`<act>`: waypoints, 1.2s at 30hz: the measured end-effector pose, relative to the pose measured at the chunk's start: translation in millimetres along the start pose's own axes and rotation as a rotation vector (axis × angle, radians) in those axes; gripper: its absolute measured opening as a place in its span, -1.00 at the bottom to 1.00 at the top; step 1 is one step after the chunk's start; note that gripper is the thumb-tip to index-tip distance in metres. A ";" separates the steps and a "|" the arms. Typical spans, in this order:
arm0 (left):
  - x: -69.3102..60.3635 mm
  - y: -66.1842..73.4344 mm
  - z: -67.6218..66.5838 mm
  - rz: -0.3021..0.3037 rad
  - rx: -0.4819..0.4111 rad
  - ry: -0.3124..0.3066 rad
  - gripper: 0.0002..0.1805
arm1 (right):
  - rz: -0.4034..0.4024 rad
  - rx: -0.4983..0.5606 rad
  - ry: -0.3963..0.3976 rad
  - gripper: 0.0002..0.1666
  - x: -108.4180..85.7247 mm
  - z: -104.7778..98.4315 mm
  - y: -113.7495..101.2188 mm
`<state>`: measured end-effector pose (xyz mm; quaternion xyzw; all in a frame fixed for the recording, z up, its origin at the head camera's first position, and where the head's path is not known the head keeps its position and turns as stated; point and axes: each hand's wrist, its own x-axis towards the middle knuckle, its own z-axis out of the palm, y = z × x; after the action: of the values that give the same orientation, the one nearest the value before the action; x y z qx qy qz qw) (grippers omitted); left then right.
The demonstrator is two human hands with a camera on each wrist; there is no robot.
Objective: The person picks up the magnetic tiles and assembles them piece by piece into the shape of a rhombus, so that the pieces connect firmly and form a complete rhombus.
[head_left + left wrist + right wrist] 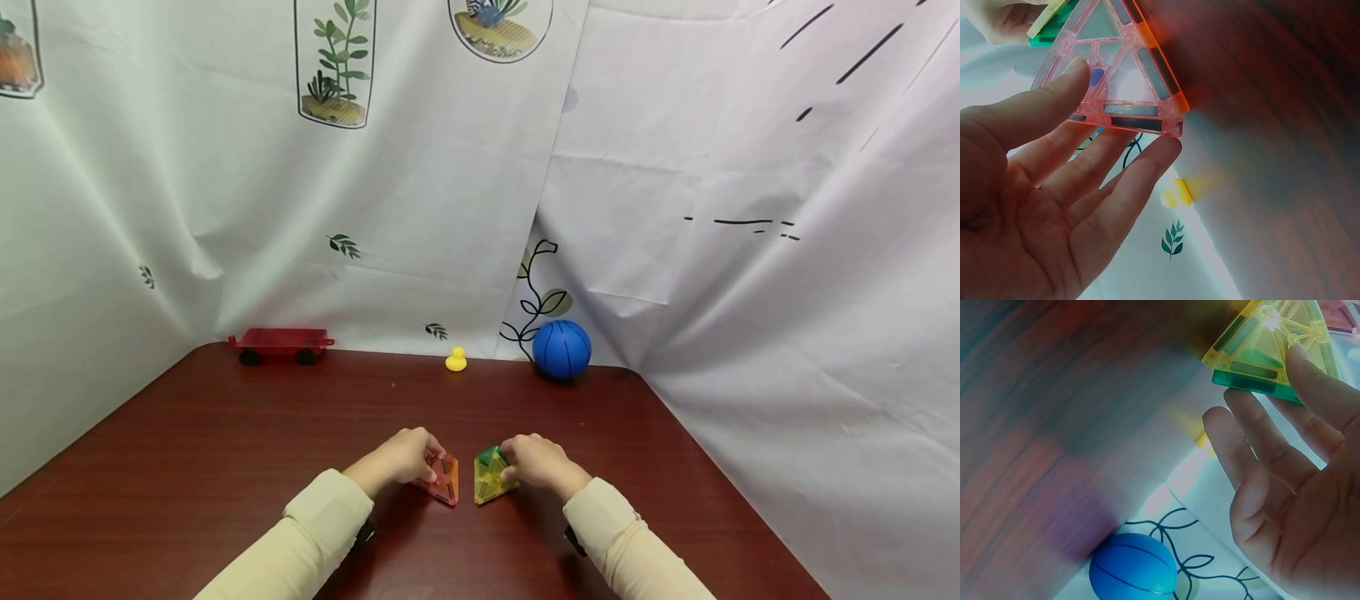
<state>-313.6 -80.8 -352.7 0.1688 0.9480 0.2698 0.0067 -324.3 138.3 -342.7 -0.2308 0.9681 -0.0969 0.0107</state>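
Over the middle of the table my left hand pinches a pink see-through triangular magnetic tile between thumb and fingers. An orange tile lies along one edge of the pink one. A short gap to the right, my right hand pinches a yellow triangular magnetic tile, its thumb on the yellow face. Against the yellow tile's back sits a green tile. Both pairs stand tilted, apart from each other, at or just above the tabletop; contact with it is hard to tell.
Along the back edge of the brown table stand a red toy wagon base with black wheels, a small yellow rubber duck and a blue ball. A white printed curtain hangs behind and at the sides.
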 end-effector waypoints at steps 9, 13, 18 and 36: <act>-0.1 3.2 -0.2 0.011 -0.001 -0.004 -0.69 | -0.013 -0.023 0.004 -0.57 1.5 0.7 -3.7; 1.6 3.1 0.7 0.017 -0.003 -0.006 -0.69 | -0.012 -0.019 -0.002 -0.56 2.9 0.4 -6.0; 3.4 3.3 3.7 0.032 -0.004 -0.010 -0.69 | -0.012 -0.011 -0.011 -0.57 4.9 2.0 -10.1; 4.2 4.5 4.7 0.035 0.009 -0.018 -0.68 | -0.014 -0.028 -0.015 -0.69 7.2 0.9 -16.2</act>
<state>-315.6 -73.4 -354.1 0.1878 0.9459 0.2642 0.0096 -323.5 120.7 -340.3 -0.2383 0.9676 -0.0816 0.0142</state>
